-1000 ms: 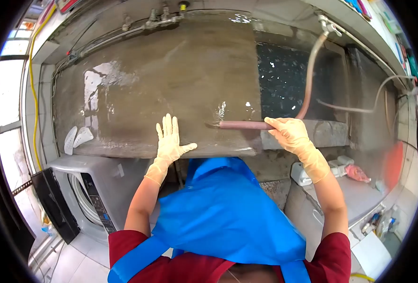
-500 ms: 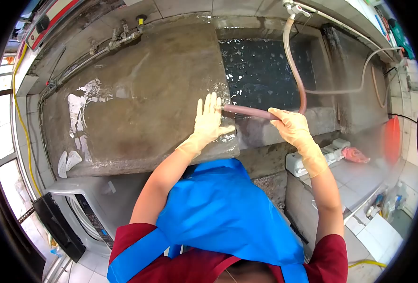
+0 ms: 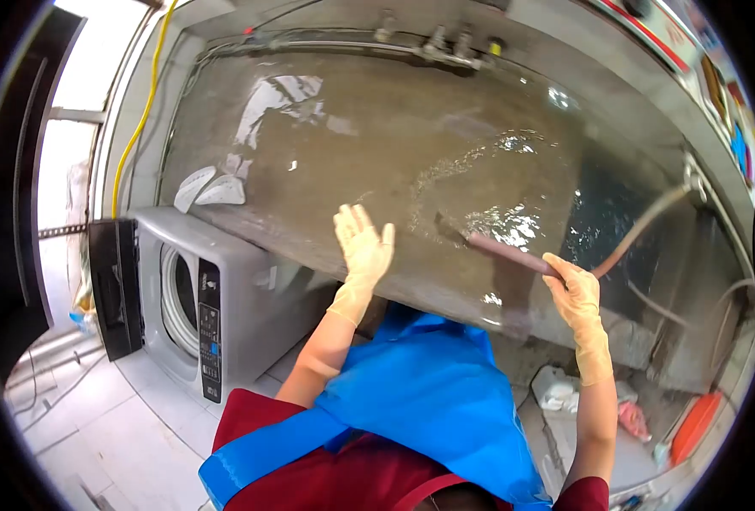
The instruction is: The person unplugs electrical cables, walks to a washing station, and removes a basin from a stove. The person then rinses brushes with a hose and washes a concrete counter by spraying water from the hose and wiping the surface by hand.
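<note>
My right hand [image 3: 577,291], in a pale yellow glove, is wrapped round a brownish-pink hose [image 3: 513,253]. The hose mouth points left over a wet grey slab [image 3: 369,145], where water spreads and glints. From my right hand the hose runs back to a tap [image 3: 694,179] at the far right. My left hand [image 3: 364,245], gloved the same way, is open with fingers stretched out over the slab's near edge, holding nothing. It is apart from the hose mouth.
To the left stands a grey washing machine [image 3: 254,281], its door open. Two white flat rounded pieces [image 3: 221,190] lie on the slab's left corner. A water-filled basin [image 3: 603,209] adjoins the slab on the right. Pipes with valves [image 3: 450,56] line the back wall.
The view has turned left, showing more of the washing machine and floor. My left hand, earlier right by the hose mouth, is now away from it. My right hand still holds the hose.
</note>
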Available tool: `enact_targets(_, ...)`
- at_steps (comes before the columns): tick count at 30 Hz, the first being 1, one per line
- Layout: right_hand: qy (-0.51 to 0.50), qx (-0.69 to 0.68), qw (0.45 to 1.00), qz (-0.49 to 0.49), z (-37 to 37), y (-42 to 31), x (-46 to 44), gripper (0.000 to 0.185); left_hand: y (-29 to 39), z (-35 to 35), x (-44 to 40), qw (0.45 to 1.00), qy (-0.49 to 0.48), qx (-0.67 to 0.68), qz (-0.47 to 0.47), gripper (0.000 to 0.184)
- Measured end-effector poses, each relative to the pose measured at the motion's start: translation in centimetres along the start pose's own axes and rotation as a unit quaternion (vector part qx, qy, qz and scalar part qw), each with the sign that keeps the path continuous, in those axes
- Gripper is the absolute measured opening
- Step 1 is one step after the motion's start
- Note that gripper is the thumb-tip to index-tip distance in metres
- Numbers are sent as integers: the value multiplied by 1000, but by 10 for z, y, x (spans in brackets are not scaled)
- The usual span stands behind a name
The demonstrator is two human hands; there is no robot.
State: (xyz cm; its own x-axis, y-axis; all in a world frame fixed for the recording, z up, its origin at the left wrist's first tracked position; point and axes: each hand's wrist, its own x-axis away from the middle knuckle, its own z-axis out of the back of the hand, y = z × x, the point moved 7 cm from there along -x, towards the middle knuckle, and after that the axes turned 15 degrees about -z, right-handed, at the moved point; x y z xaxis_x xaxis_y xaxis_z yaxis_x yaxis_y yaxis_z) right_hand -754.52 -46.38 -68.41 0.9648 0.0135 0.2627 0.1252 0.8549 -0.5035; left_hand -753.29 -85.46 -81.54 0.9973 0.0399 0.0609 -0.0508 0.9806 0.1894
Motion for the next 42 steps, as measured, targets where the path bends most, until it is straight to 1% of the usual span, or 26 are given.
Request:
enact_targets(2, -28, -12, 998, 63, -9, -21, -16, 40, -65, 4, 4, 993, 5, -18, 118, 89)
enact_targets(4, -31, 11, 995, 89, -14, -26, -28, 39, -108, 9, 0, 984, 3, -33, 175, 93)
enact_targets(7, -69, 41, 996, 49, -21, -34, -50, 40, -150, 20, -30, 980, 21, -31, 196, 93)
enact_targets(8, -63, 30, 996, 54, -21, -36, -55, 38, -164, 24, -47, 979, 35, -38, 197, 93)
enact_targets(12, -71, 17, 997, -29, -29, -36, -75, 39, -239, 36, -118, 970, 98, -73, 212, 91)
enact_targets(14, -61, 27, 996, -52, -33, -40, -84, 39, -285, 44, -154, 958, 135, -92, 236, 90)
enact_targets(16, -59, 13, 996, -72, -38, -42, -92, 39, -330, 56, -189, 948, 123, -93, 279, 89)
enact_targets(18, -59, -4, 993, -106, -41, -35, -98, 39, -367, 63, -220, 934, 164, -102, 299, 85)
enact_targets(20, -56, 2, 991, -121, -45, -28, -102, 39, -380, 72, -253, 944, 207, -93, 238, 78)
enact_targets(21, -61, 3, 991, -115, -48, -29, -103, 39, -386, 68, -273, 954, 221, -92, 178, 70)
enact_targets(22, -65, 4, 992, -109, -50, -30, -103, 38, -374, 70, -291, 966, 215, -98, 108, 61)
enact_targets(24, -66, 21, 991, -113, -51, -34, -105, 36, -334, 67, -326, 976, 214, -2, -28, 52)
enact_targets(26, -56, 49, 995, -71, -50, -42, -105, 35, -274, 59, -351, 967, 211, 50, -132, 44)
enact_targets(27, -56, 51, 994, -73, -50, -44, -106, 34, -241, 53, -362, 963, 184, 97, -170, 41)
enact_targets(28, -51, 52, 994, -87, -49, -40, -104, 34, -202, 49, -366, 955, 190, 88, -211, 40)
enact_targets(30, -44, 43, 995, -77, -51, -34, -102, 34, -131, 34, -372, 949, 156, 82, -260, 41)
enact_targets(32, -44, 37, 995, -77, -49, -34, -97, 34, -55, 18, -369, 957, 100, 56, -267, 44)
enact_targets(33, -49, 41, 995, -80, -49, -34, -94, 34, -12, 27, -361, 946, 123, 84, -288, 47)
enact_targets(34, -53, 45, 994, -83, -49, -32, -90, 34, 23, 14, -353, 937, 133, 71, -315, 49)
enact_targets(35, -55, 58, 994, -75, -49, -32, -85, 34, 57, 4, -346, 937, 124, 111, -306, 49)
enact_targets(36, -57, 72, 994, -65, -49, -32, -82, 34, 93, -1, -334, 922, 169, 137, -320, 49)
enact_targets(37, -58, 72, 994, -60, -48, -32, -77, 34, 130, -19, -326, 935, 89, 124, -319, 52)
enact_targets(38, -50, 78, 994, -59, -50, -26, -71, 34, 169, -27, -316, 927, 82, 173, -323, 55)
enact_targets(39, -55, 84, 993, -68, -49, -25, -68, 34, 209, -44, -307, 918, 60, 158, -358, 58)
enact_targets(40, -60, 89, 991, -77, -50, -23, -64, 34, 249, -49, -298, 918, -36, 154, -363, 62)
enact_targets(42, -52, 84, 991, -90, -53, -14, -54, 34, 319, -62, -273, 879, -145, 198, -410, 65)
